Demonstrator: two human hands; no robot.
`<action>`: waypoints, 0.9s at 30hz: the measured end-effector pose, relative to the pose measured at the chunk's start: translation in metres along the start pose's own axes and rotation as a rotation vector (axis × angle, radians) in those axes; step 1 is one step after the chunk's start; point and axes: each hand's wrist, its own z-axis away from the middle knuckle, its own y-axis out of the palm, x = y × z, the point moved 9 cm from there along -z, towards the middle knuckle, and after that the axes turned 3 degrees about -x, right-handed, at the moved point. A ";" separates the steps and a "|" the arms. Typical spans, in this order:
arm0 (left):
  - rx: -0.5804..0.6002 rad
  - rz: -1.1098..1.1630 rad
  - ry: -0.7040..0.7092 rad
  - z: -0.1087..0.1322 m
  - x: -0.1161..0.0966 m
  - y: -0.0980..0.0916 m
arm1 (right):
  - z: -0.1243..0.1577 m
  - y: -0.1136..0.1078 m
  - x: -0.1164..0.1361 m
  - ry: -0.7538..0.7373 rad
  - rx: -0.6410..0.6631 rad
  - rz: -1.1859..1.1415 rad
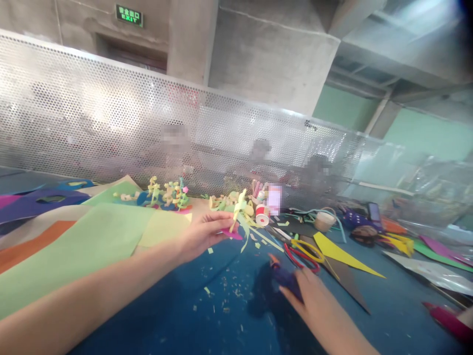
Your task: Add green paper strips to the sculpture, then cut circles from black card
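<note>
My left hand (207,234) pinches a small pale-yellow foam figure (239,207) with a magenta base (232,233), held upright above the table. Blurred by motion, my right hand (314,296) is closed around a dark blue glue gun (286,278), whose orange nozzle (274,260) points up and away from me. A gap separates the nozzle from the figure. Just beyond the glue gun lie scissors with yellow handles (308,250) and scissors with red handles (301,259). Finished-looking little figures (170,193) stand behind my left hand.
Green foam sheets (92,241) and an orange strip (37,244) cover the left side. Scraps (227,296) litter the blue table (177,315). A tape roll (262,215), paper cup (324,220), yellow sheet (343,256) and magenta tool (449,318) lie rightward. A perforated metal screen (129,113) closes the back.
</note>
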 end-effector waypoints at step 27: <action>0.138 0.020 -0.030 0.016 -0.002 0.034 | -0.062 -0.088 0.091 -0.004 -0.057 -0.844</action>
